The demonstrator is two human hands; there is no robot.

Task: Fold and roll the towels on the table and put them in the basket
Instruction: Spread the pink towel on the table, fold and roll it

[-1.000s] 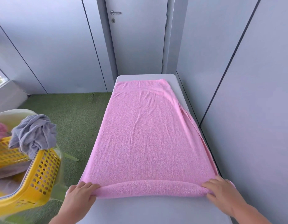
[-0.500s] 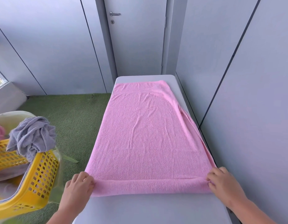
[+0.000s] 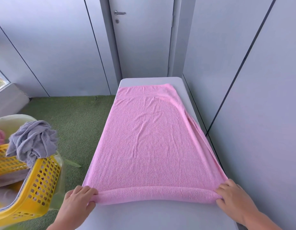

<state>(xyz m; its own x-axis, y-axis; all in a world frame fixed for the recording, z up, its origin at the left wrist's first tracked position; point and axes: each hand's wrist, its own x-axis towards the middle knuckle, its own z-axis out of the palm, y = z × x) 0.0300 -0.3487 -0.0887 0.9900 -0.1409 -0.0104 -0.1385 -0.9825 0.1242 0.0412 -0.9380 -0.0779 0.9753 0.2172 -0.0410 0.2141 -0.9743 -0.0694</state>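
Pink towel (image 3: 152,143) lies flat along the table (image 3: 152,216), seemingly doubled lengthwise, with its near end turned into a thin roll (image 3: 157,195) across the table's near part. Our left hand (image 3: 77,203) curls its fingers over the roll's left end, and our right hand (image 3: 233,198) grasps the right end. We judge the terry soft, light and limp, grippy rather than slippery. Held at one spot it would sag and skew, so both ends are the places to hold. The yellow basket (image 3: 39,188), with a grey towel (image 3: 32,140) draped on it, stands left of the table.
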